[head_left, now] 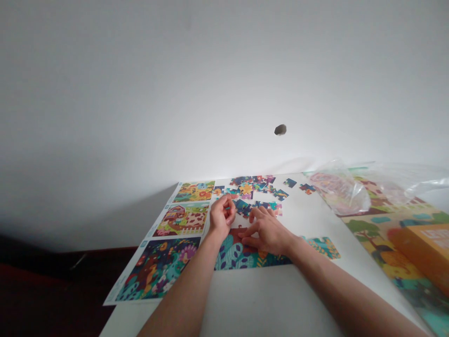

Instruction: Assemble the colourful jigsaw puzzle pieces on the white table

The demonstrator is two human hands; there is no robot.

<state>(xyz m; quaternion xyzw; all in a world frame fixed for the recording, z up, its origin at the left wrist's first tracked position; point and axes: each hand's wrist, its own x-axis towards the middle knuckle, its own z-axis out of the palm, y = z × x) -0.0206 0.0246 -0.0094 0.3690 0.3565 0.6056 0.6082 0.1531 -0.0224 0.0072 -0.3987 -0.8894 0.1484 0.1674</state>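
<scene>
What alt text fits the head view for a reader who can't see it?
The left hand and right hand work over a part-built jigsaw puzzle on a white table, with loose pieces beyond and printed picture sheets to the left.

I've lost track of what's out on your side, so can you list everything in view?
white table: one, white, under everything
printed picture sheet: one, multicoloured, three scenes, left part of the table
part-built jigsaw: one, blue-green leaves with red, under the hands
joined jigsaw section: one, teal and orange, right of the right hand
loose jigsaw pieces: too many to count, mixed colours, beyond the hands
clear plastic bag: one, see-through, far right
illustrated sheet: one, green and yellow, right edge
orange box: one, orange, on the illustrated sheet
wall: one, white, behind the table
dark mark: one, grey, on the wall
left hand: one, fingers curled together above the jigsaw
right hand: one, fingers spread over the jigsaw
</scene>
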